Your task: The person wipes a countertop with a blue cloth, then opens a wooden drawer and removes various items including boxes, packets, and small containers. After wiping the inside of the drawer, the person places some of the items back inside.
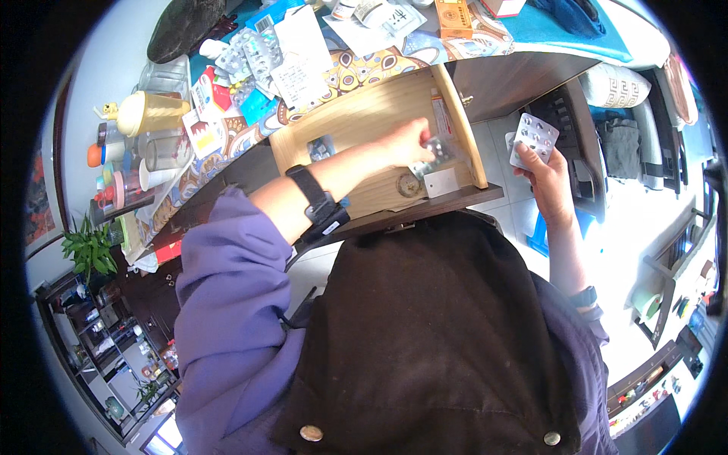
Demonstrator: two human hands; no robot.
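My left hand (406,143) reaches into an open wooden drawer (364,119). Its fingertips pinch a blister pack (439,152) near the drawer's right side; the pack is slightly blurred. Outside the drawer to the right, my right hand (543,168) holds silver blister packs (534,138), at least two, one behind the other. Inside the drawer, a round object (408,185) and a white card (441,183) lie close to the front. A small white and red box (440,112) rests along the right wall. Another blister pack (321,149) lies at the left, partly behind my forearm.
Above the drawer, a patterned tablecloth (364,71) carries piled blister packs (250,54), a paper slip (298,79), medicine boxes (211,91) and an orange box (454,20). Cups and a yellow lidded tumbler (152,114) stand at the left. A dark chair (586,148) is at the right.
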